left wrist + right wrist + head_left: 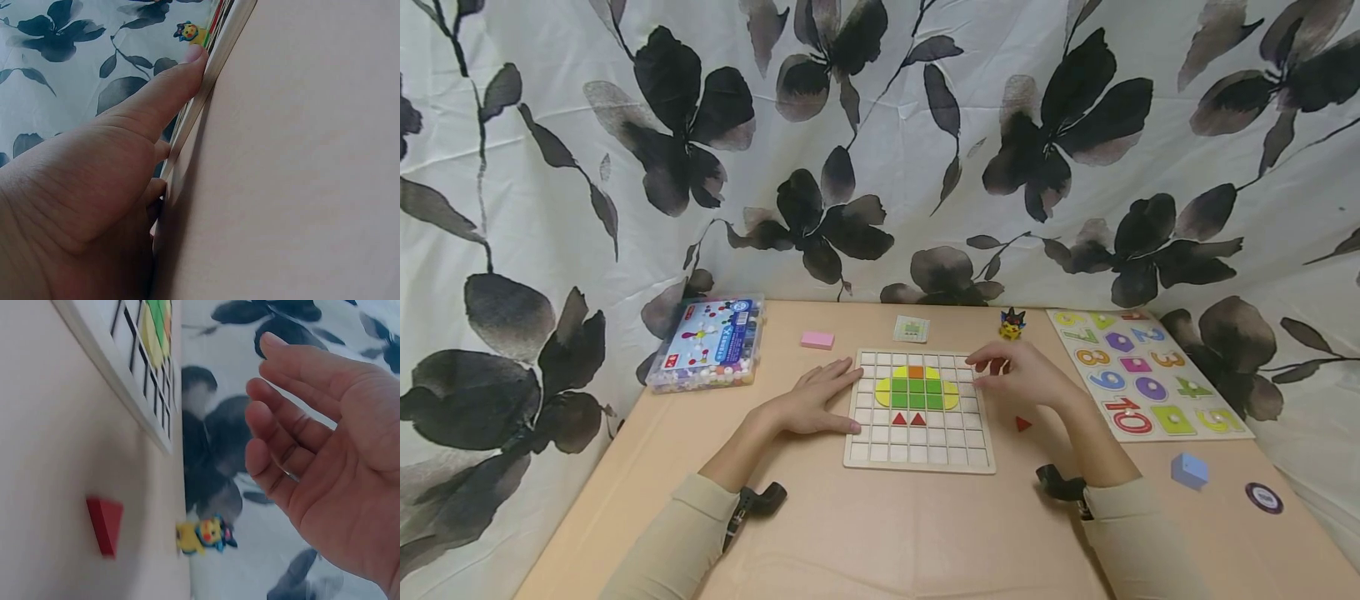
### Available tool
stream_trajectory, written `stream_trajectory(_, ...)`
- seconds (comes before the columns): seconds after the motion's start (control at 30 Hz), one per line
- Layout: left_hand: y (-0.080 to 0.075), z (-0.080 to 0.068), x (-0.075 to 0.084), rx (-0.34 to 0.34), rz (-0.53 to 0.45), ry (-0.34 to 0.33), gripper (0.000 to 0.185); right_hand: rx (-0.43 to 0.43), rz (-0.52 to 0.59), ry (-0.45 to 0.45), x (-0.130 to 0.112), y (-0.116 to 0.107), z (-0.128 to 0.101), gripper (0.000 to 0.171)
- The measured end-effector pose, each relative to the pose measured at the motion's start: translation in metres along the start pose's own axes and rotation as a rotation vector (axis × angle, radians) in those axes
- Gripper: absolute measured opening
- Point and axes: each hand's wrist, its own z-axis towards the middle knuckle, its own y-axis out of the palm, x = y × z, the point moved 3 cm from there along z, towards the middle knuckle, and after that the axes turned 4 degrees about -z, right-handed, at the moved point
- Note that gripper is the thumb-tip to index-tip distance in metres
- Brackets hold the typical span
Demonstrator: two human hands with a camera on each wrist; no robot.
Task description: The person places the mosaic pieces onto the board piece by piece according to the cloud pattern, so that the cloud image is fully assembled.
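Beige table (pixel 880 533) under everything. Wooden grid board (pixel 920 410) between both hands, yellow, green and orange tiles set near its far middle, two red triangles just below them. Number puzzle board (pixel 1142 373) well to the right of the right hand. Bead box (pixel 709 343) well beyond the left hand. Left hand (pixel 815 400) flat, fingers straight and together, pressed against the board's left edge; left wrist view alone showing the thumb (pixel 169 90) lying along that rim. Right hand (pixel 1022 375) relaxed, fingers loosely spread, holding nothing, as the right wrist view shows. Loose red triangle (pixel 106 524) on the table just under that palm. Small yellow toy figure (pixel 203 535) just beyond the right fingertips
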Motion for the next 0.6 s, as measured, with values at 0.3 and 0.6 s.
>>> stream_trajectory(0.3, 0.001, 0.0, -0.001, -0.002, -0.002, -0.008, 0.105, -0.118, -0.001, -0.008, 0.026, -0.017, -0.011, 0.019)
stream_trajectory(0.6, 0.0, -0.001, 0.001, -0.003, -0.001, -0.005, 0.105, -0.329, 0.046, 0.094, 0.051, -0.013, -0.021, 0.019)
